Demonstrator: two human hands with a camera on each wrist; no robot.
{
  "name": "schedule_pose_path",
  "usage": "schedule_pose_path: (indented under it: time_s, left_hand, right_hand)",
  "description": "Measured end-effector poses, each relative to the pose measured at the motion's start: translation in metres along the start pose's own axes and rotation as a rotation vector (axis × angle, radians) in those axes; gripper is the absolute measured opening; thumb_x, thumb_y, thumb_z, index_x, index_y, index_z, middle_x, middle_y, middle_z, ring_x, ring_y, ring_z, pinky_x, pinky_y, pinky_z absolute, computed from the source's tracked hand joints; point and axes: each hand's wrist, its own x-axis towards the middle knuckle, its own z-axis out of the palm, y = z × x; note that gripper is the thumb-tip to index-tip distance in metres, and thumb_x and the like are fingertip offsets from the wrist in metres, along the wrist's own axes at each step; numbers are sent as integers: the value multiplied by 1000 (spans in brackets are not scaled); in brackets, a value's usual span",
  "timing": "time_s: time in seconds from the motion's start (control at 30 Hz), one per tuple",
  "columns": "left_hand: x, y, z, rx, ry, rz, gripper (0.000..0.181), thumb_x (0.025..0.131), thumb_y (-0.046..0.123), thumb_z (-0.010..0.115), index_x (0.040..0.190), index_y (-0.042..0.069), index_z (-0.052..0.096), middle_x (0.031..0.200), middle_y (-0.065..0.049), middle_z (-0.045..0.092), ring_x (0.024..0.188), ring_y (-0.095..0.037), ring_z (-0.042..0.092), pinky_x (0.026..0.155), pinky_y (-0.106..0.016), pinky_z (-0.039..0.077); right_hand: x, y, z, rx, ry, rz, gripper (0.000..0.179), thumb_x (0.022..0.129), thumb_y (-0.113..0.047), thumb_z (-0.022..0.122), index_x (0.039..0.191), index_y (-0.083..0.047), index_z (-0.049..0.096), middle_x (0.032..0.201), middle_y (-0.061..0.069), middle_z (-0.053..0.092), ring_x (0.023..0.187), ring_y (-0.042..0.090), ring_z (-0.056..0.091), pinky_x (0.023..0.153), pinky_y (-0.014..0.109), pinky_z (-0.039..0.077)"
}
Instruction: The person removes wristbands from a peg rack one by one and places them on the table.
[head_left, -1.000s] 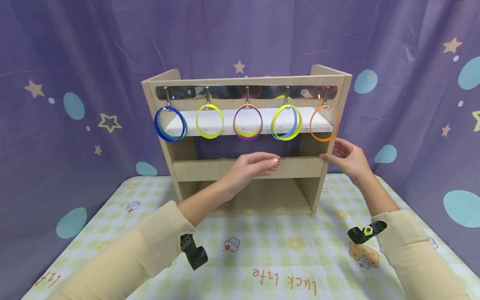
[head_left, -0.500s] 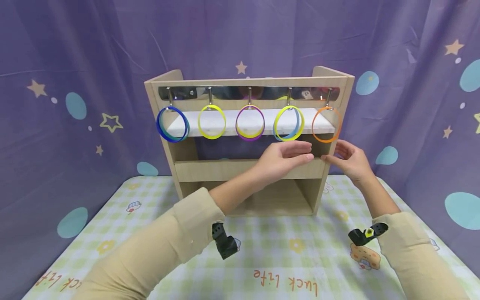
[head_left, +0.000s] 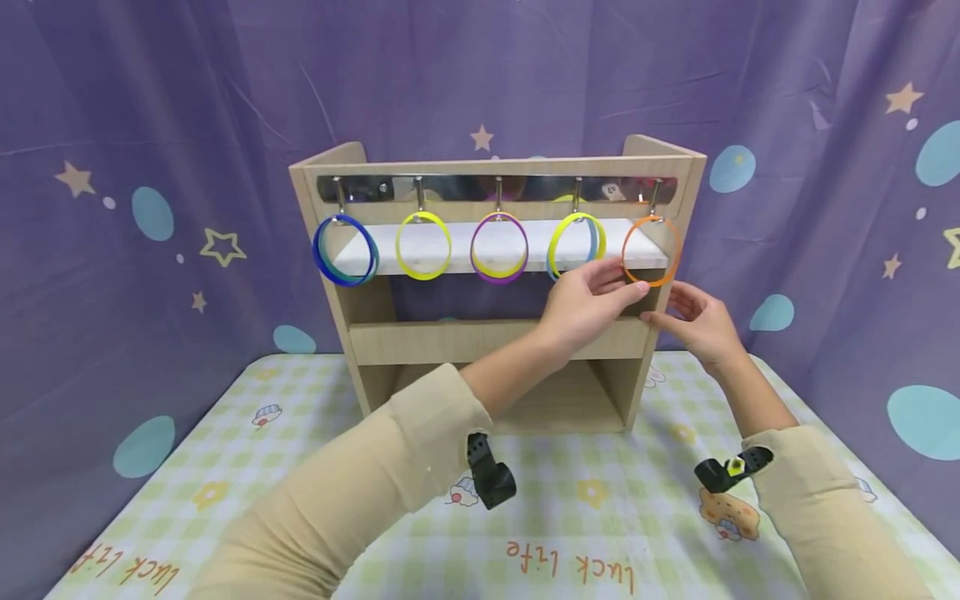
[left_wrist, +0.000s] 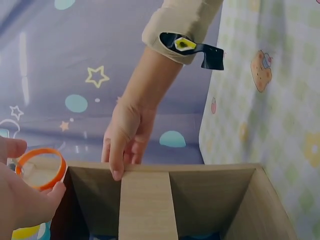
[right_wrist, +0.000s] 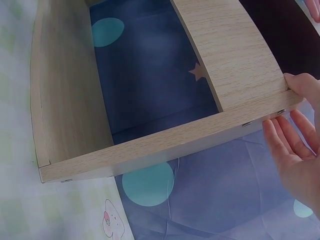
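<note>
Five-hook metal rail aside, the wooden shelf unit stands upright with colored rings hanging along its front. My left hand is at the orange ring on the rightmost hook; its fingers and thumb are spread on either side of the ring's lower part. In the left wrist view the thumb lies close to the orange ring; whether it touches I cannot tell. My right hand grips the shelf unit's right side panel, thumb on the front edge and fingers outside, as the right wrist view also shows.
Left of the orange ring hang a yellow ring with a light blue one, a purple ring with a yellow one, a yellow ring and a blue ring with a teal one. A checked cloth covers the table before a purple curtain.
My left hand has moved right and up, from before the middle crossboard to the orange ring. My right hand keeps its hold on the side panel.
</note>
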Motion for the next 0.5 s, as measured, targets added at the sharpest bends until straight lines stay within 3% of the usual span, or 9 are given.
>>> schedule_pose_path:
  time_s: [0.27, 0.4, 0.5]
  left_hand:
    - [2, 5, 15, -64, 116, 7, 48, 86, 15, 71, 131, 5, 56, 126, -11, 66, 117, -20, 64, 92, -22, 57]
    - [2, 11, 24, -62, 213, -30, 33, 84, 14, 73, 115, 6, 65, 106, -7, 72, 99, -14, 69, 76, -17, 58]
    - [2, 17, 31, -61, 298, -74, 21, 83, 17, 75, 101, 9, 68, 90, -1, 70, 81, -7, 64, 64, -14, 53]
  right_hand:
    - [0, -1, 2, 19, -8, -25, 40, 85, -14, 73, 119, -26, 55, 103, -29, 61, 100, -11, 56, 80, 2, 50]
    - [0, 0, 2, -28, -1, -24, 43, 86, -18, 73, 125, -21, 54, 104, -30, 58, 101, -11, 55, 82, 2, 50]
    - [-1, -1, 1, -62, 4, -15, 49, 87, -21, 72, 131, -15, 52, 104, -30, 57, 100, -11, 54, 82, 1, 50]
